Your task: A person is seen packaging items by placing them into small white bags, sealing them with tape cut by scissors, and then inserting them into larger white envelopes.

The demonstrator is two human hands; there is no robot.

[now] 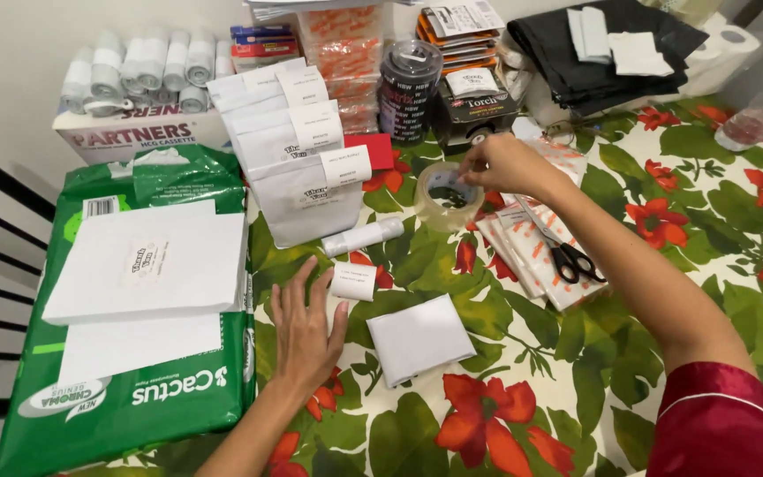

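Two bare hands work over a flowered tablecloth point(505, 291). Nearest, the left hand point(304, 329) lies flat with its fingers spread wide and holds nothing; its fingertips are just beside one small white label point(352, 281). Right of that hand lies one white folded packet point(419, 337). On the left sits one big green package point(125, 353) with two white sheets stacked on it. Farther in, one small white roll point(364, 237) lies on the cloth. To the right, one pair of black-handled scissors point(567, 256) rests on a small pile of orange-and-white packets point(523, 252). Beyond them the right hand point(505, 163) has its fingers pinched on the rim of one clear tape roll point(444, 194), near the middle of the table. Four white labelled envelopes point(298, 150) stand in a row behind the small roll. At the far left, one box holds many grey rolls point(139, 66), too crowded to count. One dark round tub point(410, 84) stands at the far middle.
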